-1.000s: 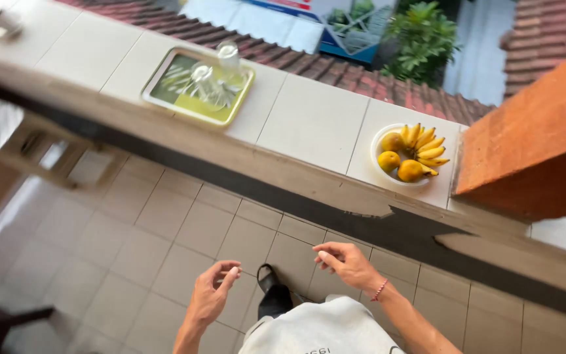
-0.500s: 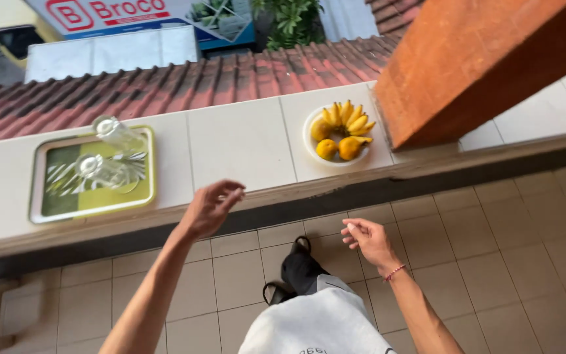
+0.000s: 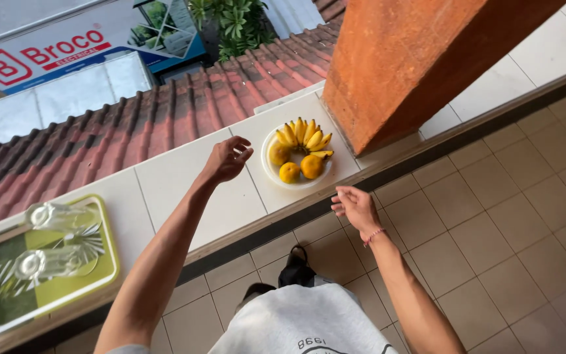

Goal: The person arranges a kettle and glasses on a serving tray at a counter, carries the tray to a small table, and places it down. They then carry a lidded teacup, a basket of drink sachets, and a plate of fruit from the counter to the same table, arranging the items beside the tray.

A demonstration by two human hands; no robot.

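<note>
Now the left hand (image 3: pixel 226 159) is stretched out over the white tiled counter (image 3: pixel 185 190), its grip loose and empty, fingers curled but closed on nothing. Just to the right of that hand, near yet not touching it, sits a white plate (image 3: pixel 271 176) of fruit: a bunch of small yellow bananas (image 3: pixel 302 135) fanned across the far side, with three round yellow-orange fruits (image 3: pixel 301 168) on the near side. The right hand (image 3: pixel 356 208) hangs lower, off the counter's near edge and over the tiled floor (image 3: pixel 492 223), its grip also open and empty, fingers spread a little; a thin pink band (image 3: pixel 374 234) circles its wrist. The plate lies just beyond this hand and slightly to its left. Right of the plate, a rust-red pillar (image 3: pixel 414 59) rises from the counter. Well away to the left of the left hand, at the far end of the counter, rests a green and cream tray (image 3: pixel 109 262) carrying two clear glasses (image 3: pixel 54 242) lying on their sides. Beyond the counter runs a roof of red tiles (image 3: pixel 132 124).
</note>
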